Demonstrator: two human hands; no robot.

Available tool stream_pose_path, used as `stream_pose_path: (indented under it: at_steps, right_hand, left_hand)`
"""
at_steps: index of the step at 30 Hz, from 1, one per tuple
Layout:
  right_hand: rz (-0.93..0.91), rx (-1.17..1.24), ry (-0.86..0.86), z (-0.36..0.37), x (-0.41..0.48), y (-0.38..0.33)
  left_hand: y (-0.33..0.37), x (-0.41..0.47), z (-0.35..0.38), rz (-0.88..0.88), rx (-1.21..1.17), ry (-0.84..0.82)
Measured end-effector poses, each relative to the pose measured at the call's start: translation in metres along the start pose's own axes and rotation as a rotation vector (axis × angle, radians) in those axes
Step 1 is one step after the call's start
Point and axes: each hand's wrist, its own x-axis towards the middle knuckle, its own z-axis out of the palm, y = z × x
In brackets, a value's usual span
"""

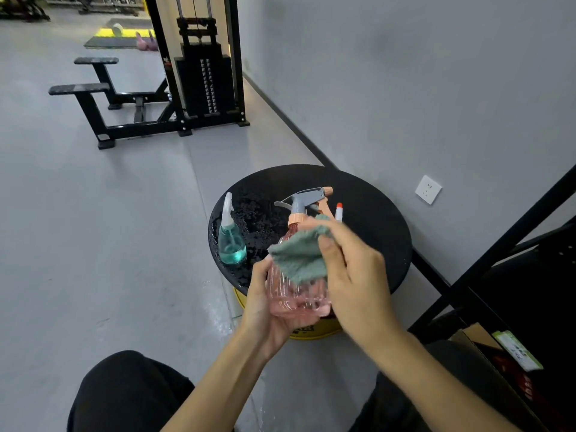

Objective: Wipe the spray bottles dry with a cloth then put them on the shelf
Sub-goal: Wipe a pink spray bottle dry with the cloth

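Pink bottle (290,296) sits gripped in our left hand (265,310); our right hand (355,275) pinches the cloth (296,258) against it (step 1, wiping). Next, likely: rotate, dry the rest.

Round black desk (374,213) on a yellow base (314,333), its left part beaded with water droplets (255,213). Behind it, a black cable machine (235,57) with weight stack (207,85) stands against the grey wall (405,73); two padded rests (79,88) project to its left. Far left: dark floor mat (118,42) bearing pink kettlebells (146,42). Right: white wall socket (428,189) above the black skirting (290,120); cardboard box (486,347) with a green-and-white label (519,350).
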Motion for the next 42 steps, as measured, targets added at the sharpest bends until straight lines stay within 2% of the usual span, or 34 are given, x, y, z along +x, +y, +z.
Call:
stream_pose_path:
  at_steps: [3, 6, 8, 12, 18, 26, 30, 32, 38, 42]
  right_hand:
    - [-0.042, -0.084, 0.047, -0.001, 0.03, 0.0]
    - [-0.104, -0.145, 0.008, 0.005, 0.047, 0.004]
    - [-0.12, -0.222, -0.099, 0.007, 0.05, 0.01]
    - [-0.088, -0.542, -0.284, 0.001, 0.044, 0.016]
    - [-0.06, -0.628, -0.553, -0.012, 0.04, 0.011]
    - [-0.004, -0.741, -0.484, -0.02, 0.058, 0.02]
    - [-0.102, -0.613, -0.548, -0.007, 0.045, 0.01]
    - [-0.082, -0.563, -0.561, -0.009, 0.048, 0.01]
    - [0.052, -0.644, -0.466, -0.014, 0.058, 0.019]
    - [-0.008, -0.625, -0.524, -0.009, 0.055, 0.01]
  left_hand:
    - [-0.002, -0.003, 0.003, -0.017, 0.017, -0.021]
    - [-0.004, -0.005, 0.007, -0.042, 0.003, -0.011]
    - [-0.005, -0.005, 0.006, -0.048, -0.003, -0.008]
    - [-0.002, -0.007, 0.003, -0.034, 0.04, -0.001]
    - [-0.002, -0.009, 0.0, -0.023, 0.009, -0.047]
    - [0.0, -0.01, 0.003, -0.011, 0.055, -0.09]
    - [0.003, -0.01, 0.003, -0.002, 0.148, -0.161]
    - [0.003, -0.01, 0.002, -0.019, 0.141, -0.18]
    - [-0.003, -0.007, -0.003, -0.032, 0.112, -0.235]
    - [-0.002, -0.006, 0.002, -0.01, 0.158, -0.236]
